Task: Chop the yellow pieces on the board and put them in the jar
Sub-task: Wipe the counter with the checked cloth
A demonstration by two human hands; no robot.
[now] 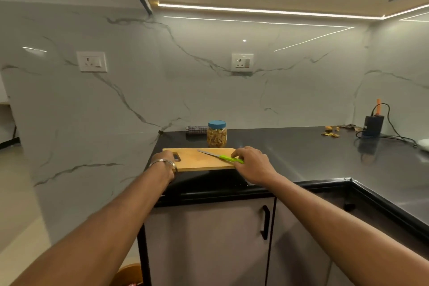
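Observation:
A wooden cutting board lies at the front left corner of the black counter. On it rests a knife with a green handle, blade pointing back left. No yellow pieces show on the board. My left hand, a bracelet on its wrist, grips the board's left end by the handle hole. My right hand grips the board's right end, fingers over the tip of the knife handle. Just behind the board stands a clear jar with a blue lid on, filled with yellow-brown pieces.
A checked cloth lies behind the jar by the wall. Yellow scraps and a dark blue device with a black cable sit at the far right. The counter turns an L-corner on the right; cabinet doors are below.

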